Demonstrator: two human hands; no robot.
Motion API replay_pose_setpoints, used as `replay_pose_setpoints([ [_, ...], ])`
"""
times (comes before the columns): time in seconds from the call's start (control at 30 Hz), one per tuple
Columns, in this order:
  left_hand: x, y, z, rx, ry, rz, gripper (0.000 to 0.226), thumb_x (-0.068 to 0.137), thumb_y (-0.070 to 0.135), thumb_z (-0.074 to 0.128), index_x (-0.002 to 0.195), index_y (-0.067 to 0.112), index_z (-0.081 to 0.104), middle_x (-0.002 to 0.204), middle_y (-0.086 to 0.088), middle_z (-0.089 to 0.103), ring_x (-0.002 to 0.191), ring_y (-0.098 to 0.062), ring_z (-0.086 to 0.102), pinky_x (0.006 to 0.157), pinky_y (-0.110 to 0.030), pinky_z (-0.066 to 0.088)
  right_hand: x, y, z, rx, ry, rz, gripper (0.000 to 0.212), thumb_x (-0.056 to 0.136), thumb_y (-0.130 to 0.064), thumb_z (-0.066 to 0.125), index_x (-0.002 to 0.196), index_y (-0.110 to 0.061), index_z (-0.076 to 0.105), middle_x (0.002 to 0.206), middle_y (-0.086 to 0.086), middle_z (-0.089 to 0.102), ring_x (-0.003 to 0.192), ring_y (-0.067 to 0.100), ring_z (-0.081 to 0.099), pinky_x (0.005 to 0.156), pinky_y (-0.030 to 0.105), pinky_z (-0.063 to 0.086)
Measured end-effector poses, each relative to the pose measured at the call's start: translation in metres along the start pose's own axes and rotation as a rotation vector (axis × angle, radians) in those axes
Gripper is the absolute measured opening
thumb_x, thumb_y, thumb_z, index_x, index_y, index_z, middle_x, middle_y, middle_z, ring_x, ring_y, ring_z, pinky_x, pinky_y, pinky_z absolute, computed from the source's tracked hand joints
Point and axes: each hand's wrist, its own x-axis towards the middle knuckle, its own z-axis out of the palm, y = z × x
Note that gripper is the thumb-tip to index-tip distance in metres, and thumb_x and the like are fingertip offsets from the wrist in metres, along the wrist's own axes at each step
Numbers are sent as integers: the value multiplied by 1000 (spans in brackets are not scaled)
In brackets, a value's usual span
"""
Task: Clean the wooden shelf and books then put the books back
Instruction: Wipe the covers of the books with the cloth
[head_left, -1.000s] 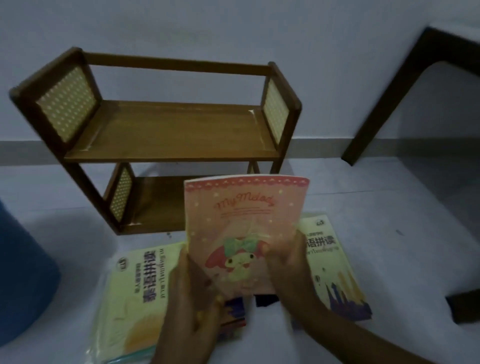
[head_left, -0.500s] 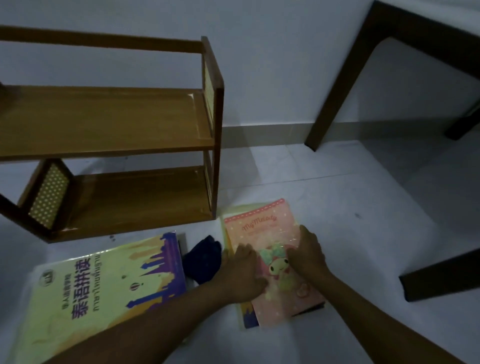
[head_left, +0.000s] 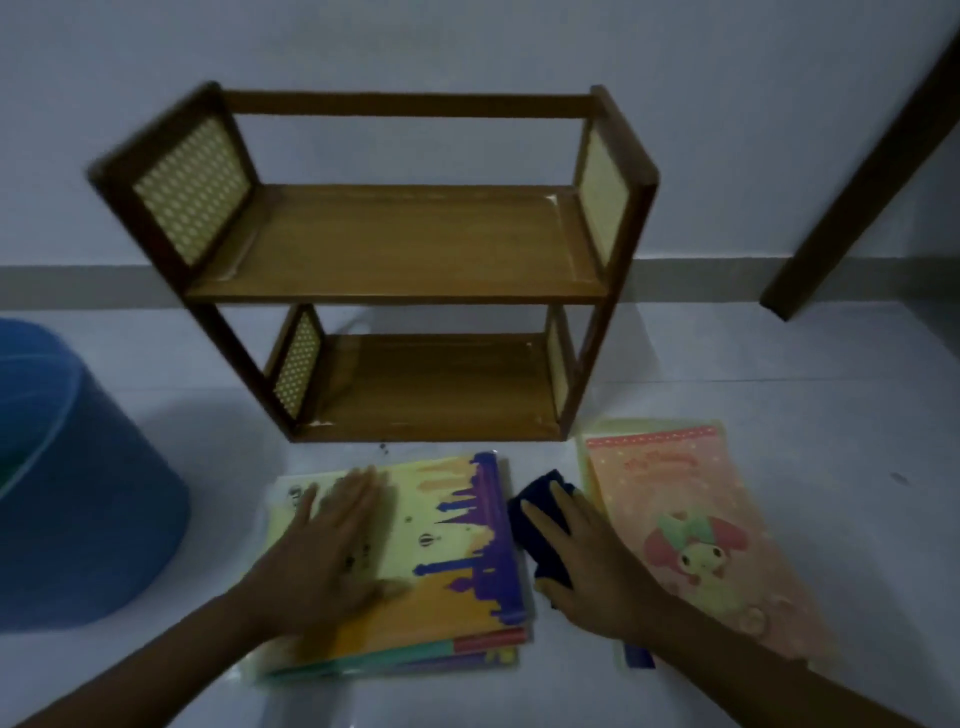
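Observation:
A two-tier wooden shelf (head_left: 395, 249) with woven side panels stands on the floor against the wall, both tiers bare. In front of it lies a stack of yellow books (head_left: 447, 540) with a purple skyline cover. My left hand (head_left: 327, 551) rests flat on that cover, fingers spread. To the right lies a pink cartoon book (head_left: 691, 525) on top of another book. Between the two piles sits a dark blue cloth (head_left: 535, 525), with my right hand (head_left: 587, 561) laid over it, fingers on the cloth.
A blue round tub (head_left: 78, 483) stands at the left. A dark wooden table leg (head_left: 852, 192) slants down at the right. The floor (head_left: 779, 395) is pale tile, with a grey skirting strip along the wall.
Both hands left the pink book, which now lies flat on the right pile. My left hand moved onto the yellow book and my right hand onto the blue cloth. The view swung left.

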Motion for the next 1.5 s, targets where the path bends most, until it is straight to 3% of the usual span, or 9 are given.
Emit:
replay_pose_setpoints([
  [0.13, -47, -59, 10, 14, -83, -67, 128, 60, 98, 29, 148, 21, -23, 153, 7, -36, 141, -7, -32, 116, -43, -18, 24, -4, 5, 170, 156, 57, 64, 77, -20, 50, 140, -23, 40, 137, 13, 51, 121, 36, 50, 100, 48, 43],
  [0.27, -54, -74, 21, -74, -47, 4, 130, 60, 97, 34, 148, 21, -24, 152, 8, -39, 139, -3, -36, 119, -45, -16, 47, -36, -21, 350, 419, 141, 56, 85, -24, 46, 141, -18, 42, 137, 5, 49, 122, 20, 47, 101, 36, 42],
  [0.57, -54, -86, 34, -71, 19, 23, 129, 65, 92, 45, 152, 18, -15, 156, 4, -30, 144, -9, -29, 119, -46, -12, 38, -167, 58, -213, 62, -621, 62, 83, -39, 59, 140, -37, 34, 141, 0, 52, 115, 29, 59, 90, 48, 54],
  [0.77, -55, -90, 38, -120, 43, 28, 139, 58, 94, 50, 150, 17, -20, 156, 2, -28, 145, -12, -26, 119, -47, -14, 104, -146, 8, -87, 252, 73, 64, 90, -20, 58, 147, -27, 29, 153, 6, 30, 126, 35, 36, 103, 43, 35],
  [0.87, -54, -91, 38, -132, 76, 47, 143, 56, 93, 53, 150, 14, -20, 157, 5, -27, 146, -12, -23, 118, -44, -14, 72, -205, 41, -148, 196, -194, 83, 67, -14, 72, 141, -26, 37, 145, 11, 42, 122, 40, 48, 95, 53, 47],
  [1.0, -55, -93, 39, -132, 86, 62, 140, 58, 90, 55, 151, 14, -17, 159, 5, -17, 148, -12, -18, 117, -40, -17, 63, -222, 49, -167, -5, -653, 65, 83, -20, 55, 143, -25, 29, 150, 9, 36, 129, 39, 38, 103, 54, 37],
  [1.23, -55, -90, 36, -146, 56, 34, 147, 51, 95, 53, 147, 18, -28, 157, 4, -28, 146, -12, -23, 119, -47, -16, 106, -151, 15, -81, 200, 35, 70, 86, -18, 59, 145, -34, 26, 154, 2, 28, 128, 36, 33, 105, 44, 34],
  [1.4, -52, -89, 36, -137, 55, 25, 146, 52, 96, 52, 148, 16, -24, 156, 6, -25, 147, -12, -20, 119, -43, -16, 29, -191, 62, -118, 67, -489, 67, 80, -19, 60, 138, -38, 32, 148, 3, 41, 124, 39, 47, 96, 58, 44],
  [1.5, -54, -87, 34, -117, 4, 18, 148, 51, 98, 49, 146, 15, -28, 155, 3, -29, 145, -13, -24, 118, -41, -19, 34, -147, 37, -110, 133, -372, 62, 77, -23, 56, 136, -34, 41, 143, 3, 46, 117, 33, 50, 96, 51, 47],
])
